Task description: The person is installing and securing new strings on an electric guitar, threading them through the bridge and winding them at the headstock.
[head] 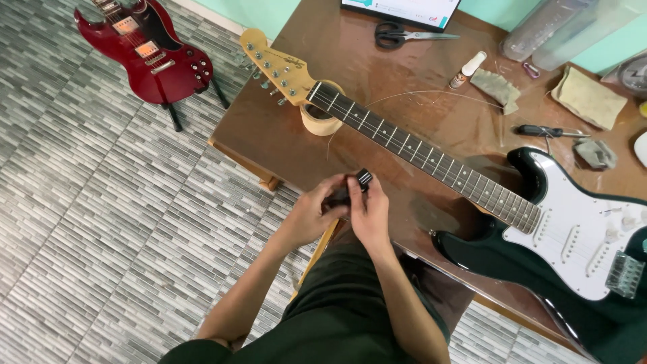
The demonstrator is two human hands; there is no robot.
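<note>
My left hand (315, 212) and my right hand (369, 210) meet at the near edge of the brown table (283, 128). Together they grip a small black object with a pale end (361, 180); what it is I cannot tell. Just beyond my hands a black electric guitar with a white pickguard (573, 236) lies across the table. Its dark fretboard neck (418, 152) runs up left to a pale wooden headstock (273, 66). The neck rests on a roll of tape (318, 121). A loose thin wire (431, 93) curves over the table.
Black-handled scissors (397, 34), a small white bottle (467, 69), folded cloths (588, 98), a black screwdriver (542, 131) and a screen's lower edge (404, 10) lie on the far table. A red electric guitar (145, 54) stands on a floor stand at left, on grey tiled floor (101, 222).
</note>
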